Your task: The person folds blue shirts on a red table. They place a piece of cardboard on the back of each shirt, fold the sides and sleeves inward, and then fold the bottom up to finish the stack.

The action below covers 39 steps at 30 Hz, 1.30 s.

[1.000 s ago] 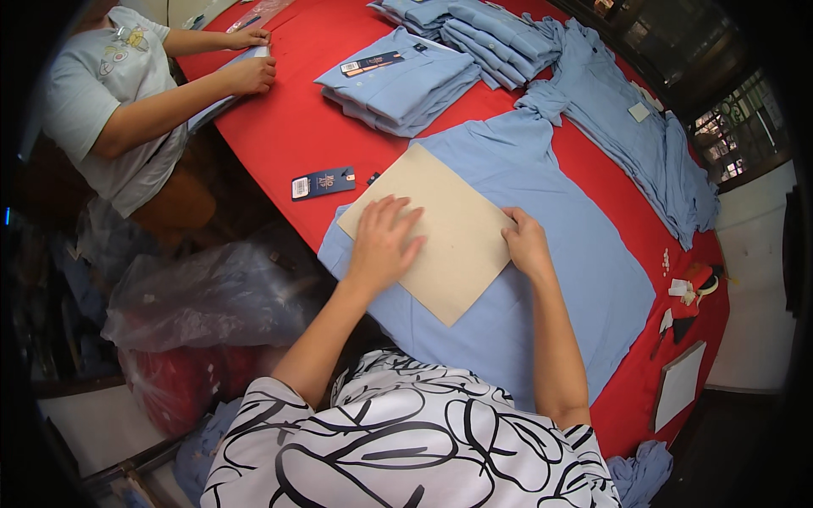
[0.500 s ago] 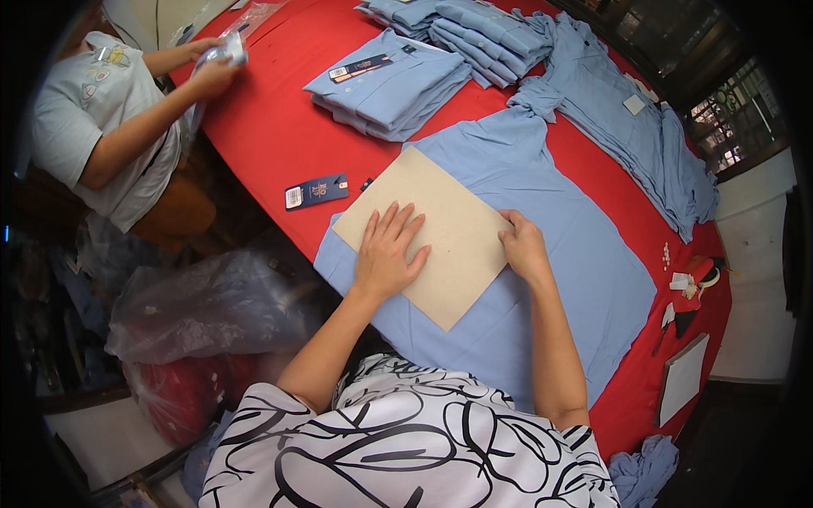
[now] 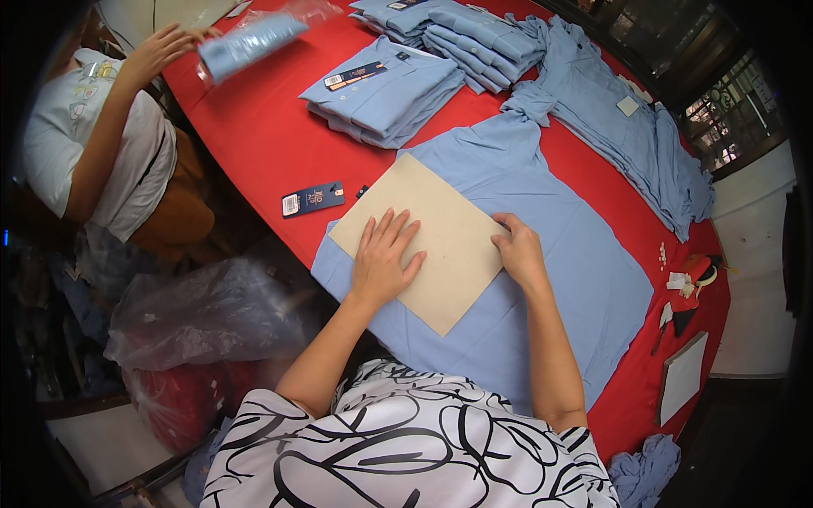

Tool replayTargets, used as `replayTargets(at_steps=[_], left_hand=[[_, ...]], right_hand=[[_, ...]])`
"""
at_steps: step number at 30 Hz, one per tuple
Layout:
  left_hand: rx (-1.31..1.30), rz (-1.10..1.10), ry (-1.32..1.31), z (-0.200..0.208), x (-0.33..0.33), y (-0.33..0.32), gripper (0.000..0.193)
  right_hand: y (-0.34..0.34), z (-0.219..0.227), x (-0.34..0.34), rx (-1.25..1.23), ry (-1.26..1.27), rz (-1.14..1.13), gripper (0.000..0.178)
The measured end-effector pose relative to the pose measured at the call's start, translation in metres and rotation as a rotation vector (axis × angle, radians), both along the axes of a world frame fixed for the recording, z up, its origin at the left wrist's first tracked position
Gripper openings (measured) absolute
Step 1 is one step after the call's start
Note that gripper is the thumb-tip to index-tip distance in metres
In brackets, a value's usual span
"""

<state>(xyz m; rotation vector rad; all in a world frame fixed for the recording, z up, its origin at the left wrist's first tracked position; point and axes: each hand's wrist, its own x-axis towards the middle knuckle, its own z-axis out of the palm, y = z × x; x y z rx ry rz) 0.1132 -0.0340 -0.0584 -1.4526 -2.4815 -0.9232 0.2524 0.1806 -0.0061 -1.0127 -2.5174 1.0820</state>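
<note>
The light blue shirt (image 3: 542,254) lies partly hidden beneath the cardboard sheet (image 3: 423,237); small white bits (image 3: 663,254) near the table's right edge are too tiny to identify.

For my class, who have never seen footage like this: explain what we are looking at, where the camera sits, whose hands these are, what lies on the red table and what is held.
The camera sits on a person's head and looks down, so the two forearms rising from the lower edge are the wearer's own. The wide lens bends straight edges near the rim. The left hand lies flat on a tan cardboard sheet; the right hand rests at the sheet's right edge. Neither hand grips anything. The sheet lies on a light blue shirt spread over the red table. Farther back are a stack of folded blue shirts and a dark tag. At upper left another person lifts a bagged shirt.
</note>
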Motion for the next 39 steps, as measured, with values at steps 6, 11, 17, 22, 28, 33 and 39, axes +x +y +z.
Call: replayTargets(at_steps=[6, 11, 17, 22, 28, 33, 39], left_hand=[[0.025, -0.005, -0.021, -0.004, -0.002, -0.001, 0.049], [0.009, -0.016, -0.011, -0.002, -0.003, 0.0, 0.049], [-0.002, -0.022, -0.019, -0.002, -0.003, 0.0, 0.049], [0.04, -0.022, -0.025, -0.004, -0.003, 0.001, 0.049], [0.041, 0.016, 0.04, 0.002, 0.0, 0.0, 0.048], [0.035, 0.002, 0.039, 0.004, 0.002, 0.0, 0.049], [0.032, -0.002, 0.039, 0.004, 0.002, 0.0, 0.048]], right_hand=[[0.002, -0.004, -0.001, -0.038, 0.008, 0.003, 0.036], [0.004, -0.003, 0.0, -0.07, 0.025, 0.006, 0.035], [0.004, -0.003, 0.001, -0.069, 0.042, 0.022, 0.035], [0.007, -0.006, 0.002, -0.08, 0.037, 0.013, 0.034], [0.003, 0.002, 0.002, -0.112, 0.014, -0.014, 0.035], [0.006, -0.001, 0.002, -0.098, 0.023, 0.02, 0.035], [0.008, -0.004, 0.002, -0.131, 0.008, -0.017, 0.035]])
